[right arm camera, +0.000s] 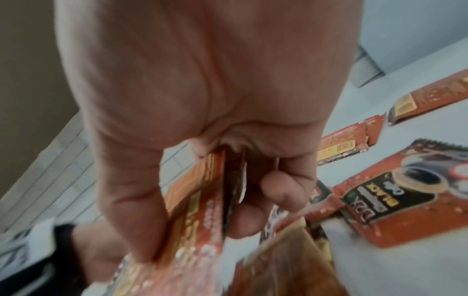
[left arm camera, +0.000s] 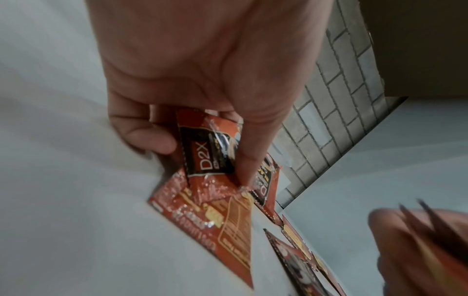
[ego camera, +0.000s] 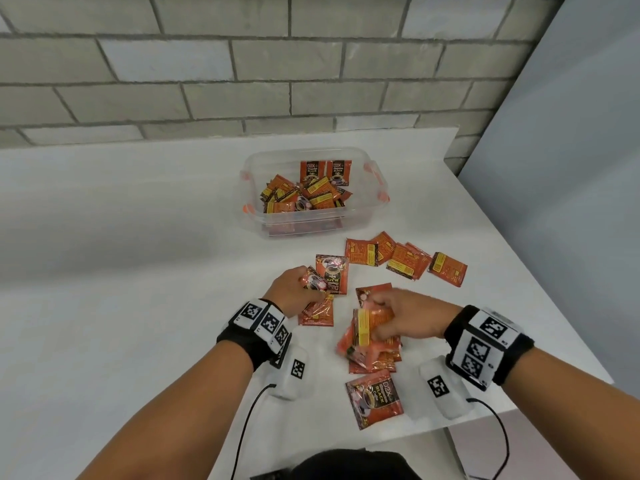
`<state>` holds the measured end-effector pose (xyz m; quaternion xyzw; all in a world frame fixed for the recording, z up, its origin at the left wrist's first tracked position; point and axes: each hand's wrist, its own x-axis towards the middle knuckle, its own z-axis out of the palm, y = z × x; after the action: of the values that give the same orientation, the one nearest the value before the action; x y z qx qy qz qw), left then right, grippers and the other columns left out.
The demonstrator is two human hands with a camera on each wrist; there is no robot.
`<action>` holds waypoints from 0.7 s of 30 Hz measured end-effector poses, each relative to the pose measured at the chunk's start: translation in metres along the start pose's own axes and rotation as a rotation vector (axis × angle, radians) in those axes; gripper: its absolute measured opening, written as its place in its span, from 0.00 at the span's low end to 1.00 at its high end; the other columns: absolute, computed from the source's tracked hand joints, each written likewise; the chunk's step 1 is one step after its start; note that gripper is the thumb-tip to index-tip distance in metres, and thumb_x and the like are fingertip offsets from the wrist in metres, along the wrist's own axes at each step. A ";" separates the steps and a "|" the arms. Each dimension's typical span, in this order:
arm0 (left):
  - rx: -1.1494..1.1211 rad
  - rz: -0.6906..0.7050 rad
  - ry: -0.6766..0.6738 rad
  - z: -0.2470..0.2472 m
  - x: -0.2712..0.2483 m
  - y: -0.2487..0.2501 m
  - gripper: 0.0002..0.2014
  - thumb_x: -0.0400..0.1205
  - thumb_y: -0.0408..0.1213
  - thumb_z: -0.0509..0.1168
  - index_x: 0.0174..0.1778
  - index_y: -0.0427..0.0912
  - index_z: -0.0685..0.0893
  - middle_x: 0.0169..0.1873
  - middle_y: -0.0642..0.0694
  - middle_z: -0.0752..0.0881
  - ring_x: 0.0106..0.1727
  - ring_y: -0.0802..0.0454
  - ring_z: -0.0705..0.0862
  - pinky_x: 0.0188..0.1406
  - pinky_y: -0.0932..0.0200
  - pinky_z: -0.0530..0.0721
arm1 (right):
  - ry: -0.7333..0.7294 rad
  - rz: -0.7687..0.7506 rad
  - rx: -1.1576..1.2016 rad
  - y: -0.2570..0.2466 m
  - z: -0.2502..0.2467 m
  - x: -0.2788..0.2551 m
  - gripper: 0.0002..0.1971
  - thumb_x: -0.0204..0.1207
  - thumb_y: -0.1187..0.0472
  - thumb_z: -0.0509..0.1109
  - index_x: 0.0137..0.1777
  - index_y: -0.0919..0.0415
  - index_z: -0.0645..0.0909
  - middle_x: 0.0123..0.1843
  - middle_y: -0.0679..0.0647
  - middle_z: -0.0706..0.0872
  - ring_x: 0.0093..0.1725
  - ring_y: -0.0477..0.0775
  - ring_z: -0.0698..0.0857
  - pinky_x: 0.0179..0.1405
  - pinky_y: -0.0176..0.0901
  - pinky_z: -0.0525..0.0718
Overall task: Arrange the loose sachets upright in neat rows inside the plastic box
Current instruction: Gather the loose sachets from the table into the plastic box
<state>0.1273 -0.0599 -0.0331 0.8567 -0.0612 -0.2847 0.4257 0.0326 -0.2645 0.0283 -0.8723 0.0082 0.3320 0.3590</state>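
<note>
Nearest me, at 6 o'clock, one sachet (ego camera: 374,398) lies face up on the surface (ego camera: 138,271). Just beyond it my right hand (ego camera: 412,318) grips a fanned bunch of sachets (ego camera: 370,329), wrist turned inward. At 11 o'clock from there my left hand (ego camera: 294,287) pinches one sachet (left arm camera: 207,148), thumb on its face. More loose sachets (ego camera: 405,259) lie flat at 1 o'clock. Farthest, at 12, the plastic box (ego camera: 311,220): two sachets upright at its back wall, the rest heaped. Judged barely begun.

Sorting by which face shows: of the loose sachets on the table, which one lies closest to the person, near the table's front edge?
The lone face-up sachet showing the D2X Black coffee-cup front, below the right hand; the other loose ones lie farther away.
</note>
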 end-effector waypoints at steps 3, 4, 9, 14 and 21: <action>-0.015 0.014 0.004 0.001 0.000 0.000 0.16 0.74 0.39 0.74 0.56 0.41 0.82 0.52 0.46 0.88 0.52 0.48 0.86 0.57 0.49 0.84 | -0.117 -0.016 -0.234 0.000 0.018 0.000 0.12 0.70 0.58 0.76 0.51 0.52 0.78 0.51 0.51 0.84 0.43 0.47 0.81 0.40 0.41 0.78; -0.035 0.019 0.009 0.001 -0.001 0.001 0.15 0.75 0.39 0.74 0.56 0.41 0.82 0.51 0.46 0.88 0.52 0.49 0.86 0.55 0.50 0.85 | -0.121 -0.031 -0.251 -0.001 0.022 0.001 0.12 0.71 0.58 0.75 0.51 0.54 0.78 0.49 0.51 0.84 0.43 0.48 0.81 0.40 0.42 0.78; -0.200 0.038 0.083 -0.018 -0.005 0.012 0.10 0.78 0.37 0.72 0.53 0.47 0.80 0.46 0.49 0.86 0.45 0.53 0.86 0.34 0.62 0.80 | 0.008 -0.034 0.008 -0.017 -0.001 0.007 0.06 0.79 0.61 0.67 0.54 0.53 0.77 0.50 0.51 0.86 0.46 0.52 0.87 0.41 0.43 0.84; -0.350 0.057 0.216 -0.066 -0.003 0.044 0.03 0.82 0.38 0.64 0.50 0.50 0.80 0.48 0.46 0.87 0.45 0.51 0.87 0.35 0.57 0.83 | 0.283 -0.097 0.346 -0.041 -0.050 0.031 0.10 0.80 0.67 0.62 0.55 0.52 0.77 0.48 0.53 0.86 0.41 0.49 0.86 0.36 0.37 0.84; -0.275 0.089 0.391 -0.124 0.035 0.090 0.01 0.78 0.33 0.68 0.42 0.41 0.82 0.43 0.41 0.88 0.42 0.44 0.88 0.48 0.46 0.89 | 0.654 -0.087 0.531 -0.070 -0.113 0.111 0.17 0.75 0.71 0.66 0.64 0.65 0.77 0.56 0.61 0.85 0.46 0.57 0.86 0.47 0.50 0.88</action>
<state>0.2360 -0.0423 0.0790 0.8260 0.0241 -0.0999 0.5542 0.2018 -0.2588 0.0661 -0.8084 0.1700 0.0087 0.5635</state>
